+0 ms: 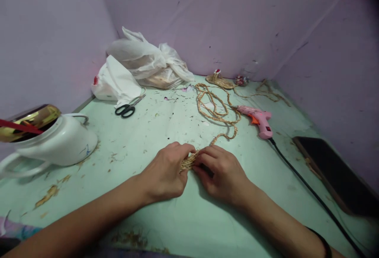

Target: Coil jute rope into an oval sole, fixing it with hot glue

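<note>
Near the front middle of the table, my left hand point(167, 171) is closed around a small piece of coiled straw-coloured rope point(188, 163), whose rows show between my two hands. My right hand point(222, 171) pinches the right end of that piece, its fingertips pressed against it. From under my right fingers a loose braided rope point(226, 133) runs away from me into loops on the table. A pink glue gun point(257, 119) with an orange trigger lies to the right of those loops, its nozzle pointing left at them. Part of the coiled piece is hidden by my fingers.
Black-handled scissors point(128, 109) lie left of centre. Behind them are a white cloth-like bundle point(118, 82) and a tied plastic bag point(156, 60). A white pitcher point(65, 139) stands left, a dark phone point(334, 175) right. The glue gun's black cord point(308, 187) crosses the right side. A woven sole-shaped piece point(220, 81) lies at the back.
</note>
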Available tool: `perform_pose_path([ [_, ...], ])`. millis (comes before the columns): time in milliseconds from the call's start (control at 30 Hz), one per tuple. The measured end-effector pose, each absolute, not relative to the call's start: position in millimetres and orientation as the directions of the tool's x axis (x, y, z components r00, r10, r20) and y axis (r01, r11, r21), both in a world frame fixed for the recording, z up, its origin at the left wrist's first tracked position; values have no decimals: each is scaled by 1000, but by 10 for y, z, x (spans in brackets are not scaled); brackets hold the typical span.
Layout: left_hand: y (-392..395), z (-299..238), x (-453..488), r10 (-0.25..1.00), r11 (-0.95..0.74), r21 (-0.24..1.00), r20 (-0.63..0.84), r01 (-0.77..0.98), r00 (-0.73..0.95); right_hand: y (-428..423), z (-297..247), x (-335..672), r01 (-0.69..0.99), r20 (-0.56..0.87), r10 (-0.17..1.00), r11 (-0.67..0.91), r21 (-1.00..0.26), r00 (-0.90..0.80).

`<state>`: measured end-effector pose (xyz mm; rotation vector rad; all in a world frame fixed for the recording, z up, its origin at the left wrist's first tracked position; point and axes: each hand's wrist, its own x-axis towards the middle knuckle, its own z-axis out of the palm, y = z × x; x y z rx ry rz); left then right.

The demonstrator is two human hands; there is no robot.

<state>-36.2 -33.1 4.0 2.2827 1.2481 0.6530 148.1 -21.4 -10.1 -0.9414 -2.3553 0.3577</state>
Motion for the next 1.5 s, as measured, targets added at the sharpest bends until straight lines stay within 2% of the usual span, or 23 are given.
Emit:
perform_pose_path([
  [100, -343, 55, -344, 871, -464, 603, 177, 649, 459, -217, -96, 1496, 526, 429, 676, 736, -425, -599],
  [200, -352, 54, -314, 914, -399, 581, 186, 709, 361, -219, -83, 1511, 499, 468, 651, 759, -418, -598],
  [267, -348, 60, -286, 922, -387, 515, 182, 765, 343, -218, -79, 1512, 507, 464, 651, 759, -409, -601],
  [400, -316, 115, -221, 904, -424, 336, 102, 841, 415, -213, -82, 1496, 529, 443, 662, 749, -398, -604],
  [533, -286, 165, -172, 908, -415, 262, 56, 871, 416, -207, -89, 1509, 537, 454, 653, 757, -373, -606],
  [733, -270, 157, -178, 906, -414, 323, 59, 851, 419, -168, -68, 1640, 462, 449, 619, 783, -417, -644],
  [1167, -211, 153, -173, 906, -407, 410, 68, 816, 417, -165, -124, 1616, 538, 482, 638, 768, -347, -600],
  [1267, -208, 182, -182, 910, -396, 399, 48, 827, 412, -158, -122, 1635, 544, 484, 643, 764, -348, -593],
  [1400, -236, 228, -197, 902, -405, 367, 13, 837, 431, -131, -107, 1711, 460, 493, 616, 787, -411, -614],
  [1500, -274, 231, -207, 902, -413, 351, 28, 840, 432, -117, -108, 1753, 457, 508, 599, 801, -388, -619],
])
